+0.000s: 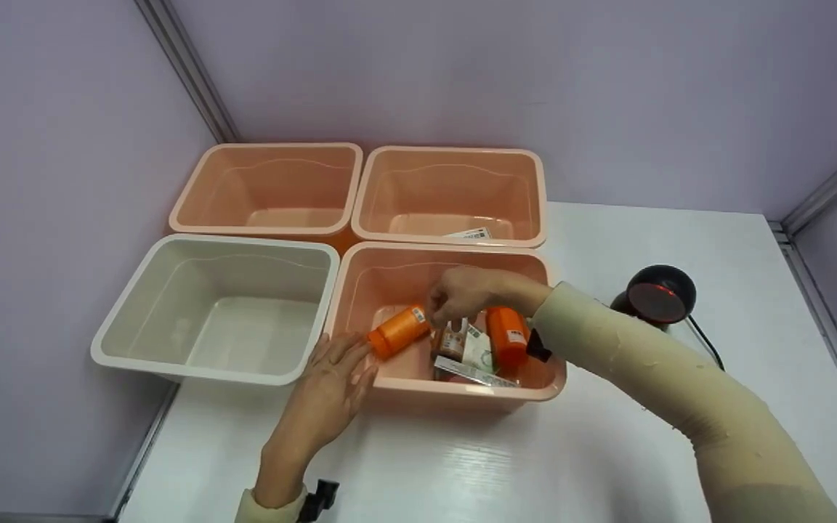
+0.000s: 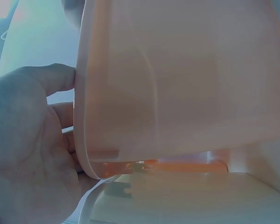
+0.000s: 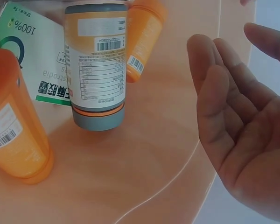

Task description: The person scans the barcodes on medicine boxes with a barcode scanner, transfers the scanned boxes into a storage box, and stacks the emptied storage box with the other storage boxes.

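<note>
Inside the front right pink bin (image 1: 447, 250) lie two orange bottles (image 1: 399, 332), a grey-capped bottle with a printed label (image 3: 98, 70) and a white-and-green box (image 1: 478, 350). A thin flat box (image 1: 473, 373) is near the front wall. My right hand (image 1: 458, 294) hovers over these, and its fingers (image 3: 210, 102) are loosely bent with nothing between them in the right wrist view. My left hand (image 1: 331, 381) rests on the front left corner of the pink bin, its thumb (image 2: 60, 77) and fingers touching the outside of the rim.
A grey-white bin (image 1: 208, 374) adjoins on the left, and two more pink bins (image 1: 266, 149) stand behind. The back right one has a small white printed item (image 1: 475, 234) in it. A black round device with a red glow (image 1: 658, 294) and cable sits on the right.
</note>
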The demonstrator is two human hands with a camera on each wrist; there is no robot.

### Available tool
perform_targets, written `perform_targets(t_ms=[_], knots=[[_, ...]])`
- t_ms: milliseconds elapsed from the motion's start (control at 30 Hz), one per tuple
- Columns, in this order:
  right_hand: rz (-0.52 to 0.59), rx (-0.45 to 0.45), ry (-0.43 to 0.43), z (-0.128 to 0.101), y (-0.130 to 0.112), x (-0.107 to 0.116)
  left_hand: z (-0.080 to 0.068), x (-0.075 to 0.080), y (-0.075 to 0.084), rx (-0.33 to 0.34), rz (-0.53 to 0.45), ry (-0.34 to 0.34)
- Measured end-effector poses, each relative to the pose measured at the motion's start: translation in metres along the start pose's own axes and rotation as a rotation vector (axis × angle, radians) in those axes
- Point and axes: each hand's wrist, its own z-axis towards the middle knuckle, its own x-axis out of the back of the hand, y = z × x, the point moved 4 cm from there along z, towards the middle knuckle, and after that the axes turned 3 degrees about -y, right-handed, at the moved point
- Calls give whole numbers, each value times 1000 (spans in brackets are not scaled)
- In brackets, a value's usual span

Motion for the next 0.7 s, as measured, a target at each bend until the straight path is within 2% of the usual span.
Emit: perform_targets(t_ms=[267,467,700], knots=[[-44,-1,-61,3,1,-9,1,1,1,14,-9,-10],[-63,-31,-85,7,3,-17,1,1,0,-12,9,2],[-131,-62,-63,11,6,-27,1,0,0,5,5,-29]])
